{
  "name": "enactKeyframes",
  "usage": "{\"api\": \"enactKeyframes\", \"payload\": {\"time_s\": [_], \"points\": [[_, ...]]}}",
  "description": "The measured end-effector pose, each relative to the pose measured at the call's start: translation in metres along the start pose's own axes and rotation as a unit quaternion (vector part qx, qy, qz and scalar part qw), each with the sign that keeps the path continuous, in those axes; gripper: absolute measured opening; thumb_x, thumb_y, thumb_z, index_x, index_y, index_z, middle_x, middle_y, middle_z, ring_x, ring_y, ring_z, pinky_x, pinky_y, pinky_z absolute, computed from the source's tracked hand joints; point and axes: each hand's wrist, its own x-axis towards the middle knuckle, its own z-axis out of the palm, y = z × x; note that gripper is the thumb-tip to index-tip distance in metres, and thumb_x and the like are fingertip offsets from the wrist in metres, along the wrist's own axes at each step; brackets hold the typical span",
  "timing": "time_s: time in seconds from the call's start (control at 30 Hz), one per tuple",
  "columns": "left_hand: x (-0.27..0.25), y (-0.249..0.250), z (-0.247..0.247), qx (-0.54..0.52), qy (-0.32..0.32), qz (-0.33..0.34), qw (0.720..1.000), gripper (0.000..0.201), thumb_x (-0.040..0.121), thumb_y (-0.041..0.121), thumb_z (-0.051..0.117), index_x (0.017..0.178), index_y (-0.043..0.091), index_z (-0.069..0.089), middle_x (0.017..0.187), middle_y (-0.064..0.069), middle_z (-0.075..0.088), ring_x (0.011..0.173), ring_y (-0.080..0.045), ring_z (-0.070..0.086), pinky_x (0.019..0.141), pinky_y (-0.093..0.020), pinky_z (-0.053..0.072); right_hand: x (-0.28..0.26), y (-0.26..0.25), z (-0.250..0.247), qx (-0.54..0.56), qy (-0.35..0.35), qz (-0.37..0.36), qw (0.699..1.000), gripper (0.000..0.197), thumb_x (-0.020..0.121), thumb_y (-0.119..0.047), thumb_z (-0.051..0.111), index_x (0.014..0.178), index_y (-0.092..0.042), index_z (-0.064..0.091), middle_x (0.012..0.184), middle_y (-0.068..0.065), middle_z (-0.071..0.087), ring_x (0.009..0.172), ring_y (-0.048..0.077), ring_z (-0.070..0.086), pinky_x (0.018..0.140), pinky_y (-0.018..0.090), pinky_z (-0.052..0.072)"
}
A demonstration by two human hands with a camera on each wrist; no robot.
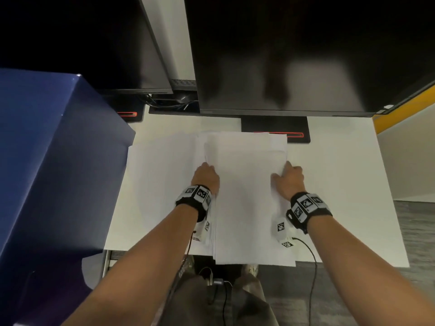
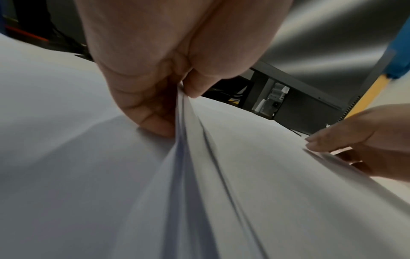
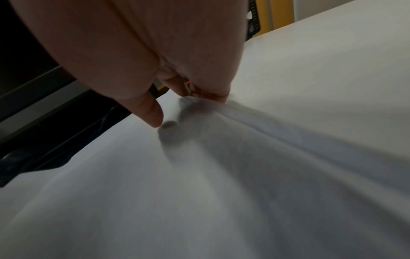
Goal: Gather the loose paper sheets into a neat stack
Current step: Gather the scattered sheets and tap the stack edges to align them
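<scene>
We find no brand name and no readable writing; the only marks are the black-and-white square code tags on the black wrist bands (image 1: 193, 195) worn on both arms.

The stack of plain white paper sheets (image 1: 247, 196) lies on the white flat table top (image 1: 341, 184), in front of the person, and its near end hangs a little over the table's front edge. The sheets are not yet even: several edges show as steps at the far end and along the left side. More white sheets (image 1: 160, 175) lie spread flat to the left of it.

The left hand (image 1: 206, 175) is at the left edge of the stack, and the left wrist view shows its thumb and curled fingers (image 2: 153, 121) pinching the raised edges of a few sheets. The right hand (image 1: 289, 179) is at the right edge, opposite to it; its thumb lies on top and the fingers curl under the edge (the right wrist view is blurred, but the paper bulges there), so it grips the sheets too. The stack is held between both hands.

Behind stand two black monitors (image 1: 294, 55) with matt dark screens, their flat black bases (image 1: 275, 129) carrying a thin red line. At left we see a dark blue smooth panel (image 1: 51, 161).
</scene>
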Motion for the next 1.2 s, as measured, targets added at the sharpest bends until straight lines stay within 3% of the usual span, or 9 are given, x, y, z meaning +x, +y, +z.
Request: {"api": "enactKeyframes", "payload": {"time_s": [0.13, 0.27, 0.43, 0.53, 0.63, 0.83, 0.97, 1.1, 1.2], "points": [[0.005, -0.024, -0.017, -0.019, 0.073, 0.018, 0.997, 0.041, 0.100, 0.032, 0.047, 0.134, 0.009, 0.050, 0.131, -0.012, 0.059, 0.120, -0.028, 0.056, 0.093, -0.030, 0.043, 0.002, 0.016, -0.013, 0.043, 0.047, 0.047, 0.997, 0.059, 0.091, -0.033, 0.057, 0.141, -0.005, 0.043, 0.139, 0.022, 0.039, 0.129, 0.044, 0.040, 0.107, 0.049, 0.037], [0.004, -0.038, -0.016, -0.032, 0.092, 0.027, 0.995, 0.023, 0.094, 0.024, 0.056, 0.109, 0.015, 0.070, 0.109, -0.003, 0.072, 0.100, -0.022, 0.068, 0.077, -0.021, 0.046, -0.005, 0.017, -0.004, 0.057, 0.042, 0.070, 0.995, 0.055, 0.087, -0.035, 0.056, 0.130, -0.002, 0.047, 0.134, 0.022, 0.038, 0.124, 0.046, 0.044, 0.106, 0.051, 0.040], [-0.005, -0.035, -0.011, -0.040, 0.058, 0.103, 0.992, 0.026, 0.094, 0.019, 0.055, 0.113, 0.015, 0.073, 0.109, -0.004, 0.074, 0.095, -0.019, 0.069, 0.076, -0.015, 0.044, -0.012, -0.001, 0.014, 0.043, 0.011, 0.029, 0.999, 0.065, 0.085, -0.033, 0.060, 0.141, -0.006, 0.039, 0.135, 0.020, 0.039, 0.126, 0.044, 0.041, 0.107, 0.052, 0.039], [0.000, -0.075, -0.042, 0.013, 0.160, 0.021, 0.987, 0.047, 0.088, 0.038, 0.062, 0.131, 0.019, 0.059, 0.127, -0.005, 0.061, 0.116, -0.025, 0.056, 0.091, -0.028, 0.044, -0.015, 0.011, 0.007, 0.053, 0.012, 0.047, 0.997, 0.067, 0.087, -0.032, 0.059, 0.145, -0.008, 0.037, 0.141, 0.019, 0.036, 0.130, 0.042, 0.040, 0.109, 0.052, 0.037], [0.005, -0.119, -0.076, 0.038, 0.243, -0.141, 0.959, 0.084, 0.074, 0.052, 0.070, 0.141, 0.012, 0.040, 0.138, -0.014, 0.044, 0.126, -0.033, 0.042, 0.103, -0.047, 0.042, -0.016, 0.023, -0.003, 0.078, 0.025, 0.057, 0.995, 0.068, 0.086, -0.034, 0.060, 0.145, -0.007, 0.040, 0.144, 0.020, 0.037, 0.127, 0.042, 0.045, 0.109, 0.048, 0.039], [0.011, -0.114, -0.089, -0.077, 0.187, -0.182, 0.962, 0.080, 0.074, 0.045, 0.077, 0.133, 0.007, 0.039, 0.128, -0.017, 0.056, 0.113, -0.039, 0.059, 0.090, -0.045, 0.051, -0.018, 0.005, -0.004, 0.145, 0.028, 0.017, 0.989, 0.040, 0.089, -0.026, 0.066, 0.118, 0.001, 0.061, 0.119, 0.022, 0.065, 0.093, 0.036, 0.062, 0.078, 0.030, 0.044], [0.008, -0.091, -0.083, -0.106, 0.135, -0.126, 0.977, 0.076, 0.077, 0.037, 0.079, 0.136, 0.009, 0.039, 0.126, -0.017, 0.060, 0.112, -0.038, 0.061, 0.088, -0.040, 0.051, -0.023, -0.012, 0.007, 0.154, 0.008, -0.019, 0.988, 0.043, 0.089, -0.022, 0.065, 0.129, -0.009, 0.058, 0.124, 0.012, 0.066, 0.097, 0.027, 0.060, 0.084, 0.032, 0.046], [0.002, -0.083, -0.059, -0.147, 0.076, -0.022, 0.986, 0.064, 0.084, 0.031, 0.074, 0.136, 0.012, 0.042, 0.118, -0.002, 0.058, 0.096, -0.020, 0.056, 0.084, -0.022, 0.042, -0.028, -0.016, 0.022, 0.132, -0.015, -0.036, 0.990, 0.049, 0.089, -0.014, 0.062, 0.137, -0.012, 0.051, 0.126, 0.009, 0.061, 0.104, 0.026, 0.058, 0.091, 0.033, 0.045], [0.000, -0.092, -0.070, -0.170, 0.110, -0.038, 0.979, 0.047, 0.094, 0.028, 0.061, 0.136, 0.013, 0.045, 0.129, -0.008, 0.059, 0.098, -0.020, 0.057, 0.084, -0.021, 0.039, -0.027, -0.007, 0.020, 0.077, 0.062, 0.042, 0.994, 0.059, 0.087, -0.021, 0.062, 0.142, -0.010, 0.044, 0.135, 0.020, 0.050, 0.116, 0.036, 0.050, 0.098, 0.043, 0.043]]}}
